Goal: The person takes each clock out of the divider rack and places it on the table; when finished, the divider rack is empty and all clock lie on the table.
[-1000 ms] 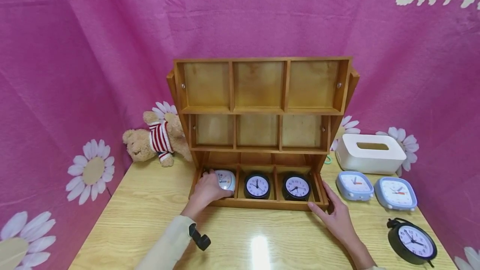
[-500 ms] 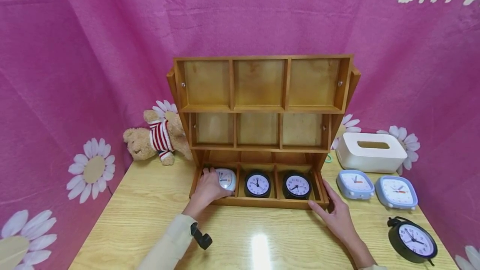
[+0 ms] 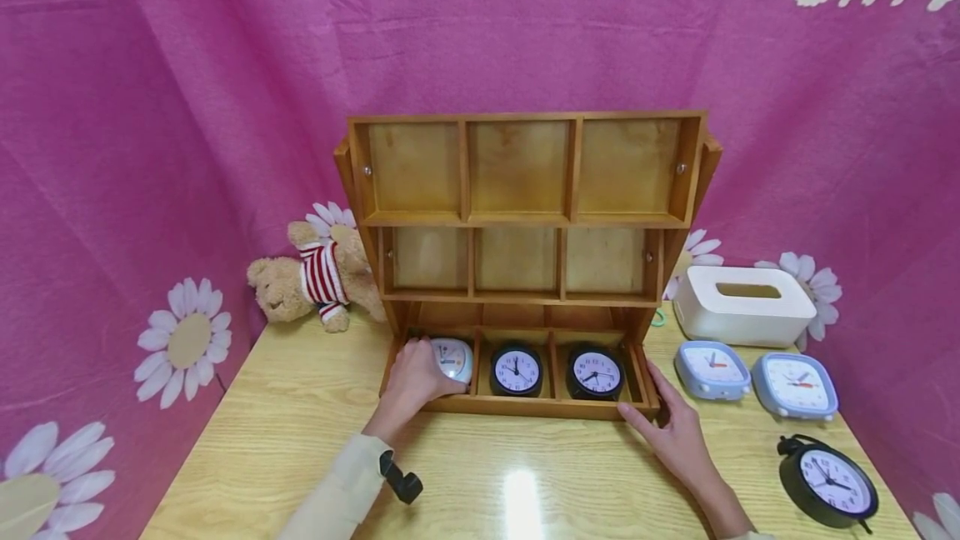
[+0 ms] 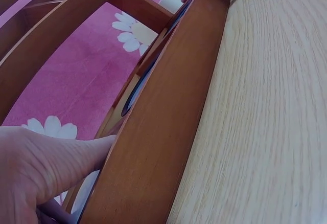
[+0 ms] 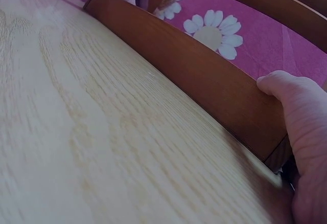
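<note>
A wooden three-tier rack (image 3: 517, 220) stands on the table, each tier split into three compartments. My left hand (image 3: 415, 372) holds a pale blue alarm clock (image 3: 454, 359) in the bottom left compartment, covering the clock's left side. In the left wrist view, the thumb (image 4: 82, 152) reaches to the front board (image 4: 158, 111). One round black alarm clock (image 3: 516, 369) lies face up in the bottom middle compartment, another black clock (image 3: 596, 372) in the bottom right one. My right hand (image 3: 673, 432) grips the rack's front right corner, thumb on the front board, fingers along the side.
Right of the rack are two blue square-faced alarm clocks, a nearer one (image 3: 795, 386) and a farther one (image 3: 712, 370). A black alarm clock (image 3: 828, 482) lies closer to me. Behind them sits a white tissue box (image 3: 738, 323). A teddy bear (image 3: 281, 288) lies at the back left.
</note>
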Motion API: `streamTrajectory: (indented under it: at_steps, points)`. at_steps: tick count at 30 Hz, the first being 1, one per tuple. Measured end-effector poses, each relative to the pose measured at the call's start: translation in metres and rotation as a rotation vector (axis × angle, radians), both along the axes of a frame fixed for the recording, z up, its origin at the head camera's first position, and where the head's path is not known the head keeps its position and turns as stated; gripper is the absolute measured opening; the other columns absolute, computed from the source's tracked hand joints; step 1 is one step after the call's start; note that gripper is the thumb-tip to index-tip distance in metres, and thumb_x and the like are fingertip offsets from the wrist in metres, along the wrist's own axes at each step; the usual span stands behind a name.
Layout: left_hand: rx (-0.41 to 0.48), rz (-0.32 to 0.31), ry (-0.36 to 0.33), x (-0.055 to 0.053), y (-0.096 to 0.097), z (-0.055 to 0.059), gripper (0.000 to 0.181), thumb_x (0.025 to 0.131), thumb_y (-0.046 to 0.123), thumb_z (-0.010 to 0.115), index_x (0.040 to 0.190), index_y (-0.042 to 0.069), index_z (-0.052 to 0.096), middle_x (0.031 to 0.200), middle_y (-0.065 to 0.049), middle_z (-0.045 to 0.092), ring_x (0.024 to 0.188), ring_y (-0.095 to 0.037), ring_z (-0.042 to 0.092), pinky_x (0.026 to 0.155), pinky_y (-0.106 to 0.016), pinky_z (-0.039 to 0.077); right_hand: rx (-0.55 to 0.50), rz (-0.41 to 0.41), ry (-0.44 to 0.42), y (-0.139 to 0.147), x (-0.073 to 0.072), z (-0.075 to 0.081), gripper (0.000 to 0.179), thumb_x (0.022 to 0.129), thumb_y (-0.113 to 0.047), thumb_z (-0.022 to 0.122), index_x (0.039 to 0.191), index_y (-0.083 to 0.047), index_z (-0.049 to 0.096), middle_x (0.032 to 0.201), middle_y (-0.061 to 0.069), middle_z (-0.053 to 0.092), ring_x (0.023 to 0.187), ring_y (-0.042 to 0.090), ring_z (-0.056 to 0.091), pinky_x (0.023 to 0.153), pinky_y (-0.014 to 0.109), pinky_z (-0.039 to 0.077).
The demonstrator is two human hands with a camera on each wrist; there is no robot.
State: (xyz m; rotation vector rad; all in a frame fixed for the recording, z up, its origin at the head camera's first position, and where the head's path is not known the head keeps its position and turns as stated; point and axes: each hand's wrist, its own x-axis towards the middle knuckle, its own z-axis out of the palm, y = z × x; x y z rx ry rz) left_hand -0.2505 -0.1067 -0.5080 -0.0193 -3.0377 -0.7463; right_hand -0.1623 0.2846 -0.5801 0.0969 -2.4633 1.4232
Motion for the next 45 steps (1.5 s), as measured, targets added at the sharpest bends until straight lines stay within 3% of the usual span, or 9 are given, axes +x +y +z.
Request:
streamTrajectory:
  at_steps: [11, 17, 26, 32, 38, 45]
  points:
    - [0.031, -0.078, 0.162, 0.001, -0.011, 0.016, 0.084, 0.053, 0.044, 0.1, 0.115, -0.002, 0.066, 0.098, -0.015, 0.068, 0.088, -0.032, 0.066, 0.075, -0.047, 0.058, -0.032, 0.017, -0.002, -0.002, 0.0, 0.003, 0.086, 0.092, -0.017, 0.082, 0.164, -0.01, 0.035, 0.16, 0.025, 0.042, 0.139, 0.043, 0.045, 0.098, 0.001, 0.035]
    - [0.134, -0.075, 0.209, 0.007, -0.015, 0.019, 0.092, 0.052, 0.038, 0.099, 0.125, -0.004, 0.063, 0.112, -0.02, 0.068, 0.101, -0.036, 0.065, 0.086, -0.05, 0.059, -0.034, 0.021, -0.011, -0.001, 0.0, 0.002, 0.086, 0.092, -0.018, 0.082, 0.164, -0.01, 0.034, 0.161, 0.024, 0.041, 0.14, 0.043, 0.045, 0.098, 0.001, 0.036]
    - [0.272, -0.05, 0.253, 0.025, -0.026, 0.029, 0.099, 0.052, 0.028, 0.098, 0.134, -0.008, 0.056, 0.123, -0.026, 0.063, 0.115, -0.042, 0.059, 0.098, -0.054, 0.054, -0.044, 0.025, -0.003, -0.001, -0.001, 0.001, 0.086, 0.092, -0.017, 0.082, 0.164, -0.011, 0.034, 0.16, 0.024, 0.042, 0.139, 0.041, 0.046, 0.097, 0.002, 0.037]
    - [0.303, -0.012, 0.291, 0.043, -0.046, 0.028, 0.099, 0.051, 0.029, 0.098, 0.135, -0.006, 0.057, 0.122, -0.022, 0.066, 0.113, -0.038, 0.062, 0.096, -0.053, 0.054, -0.044, 0.017, -0.012, 0.0, 0.0, 0.001, 0.086, 0.093, -0.017, 0.081, 0.164, -0.011, 0.034, 0.161, 0.023, 0.042, 0.14, 0.033, 0.046, 0.098, 0.002, 0.037]
    - [0.291, 0.046, 0.275, 0.052, -0.074, 0.031, 0.097, 0.052, 0.03, 0.097, 0.135, -0.001, 0.058, 0.121, -0.02, 0.066, 0.114, -0.037, 0.062, 0.096, -0.054, 0.053, -0.048, 0.021, -0.011, 0.001, 0.001, 0.003, 0.086, 0.093, -0.016, 0.081, 0.164, -0.009, 0.034, 0.161, 0.025, 0.041, 0.14, 0.042, 0.044, 0.098, 0.001, 0.036]
    - [0.271, 0.113, 0.212, 0.05, -0.111, 0.023, 0.101, 0.056, 0.029, 0.096, 0.14, -0.004, 0.053, 0.127, -0.024, 0.062, 0.119, -0.039, 0.058, 0.099, -0.054, 0.049, -0.038, 0.02, -0.015, -0.002, 0.0, 0.002, 0.086, 0.093, -0.017, 0.081, 0.164, -0.008, 0.033, 0.161, 0.025, 0.041, 0.139, 0.041, 0.045, 0.097, 0.001, 0.036]
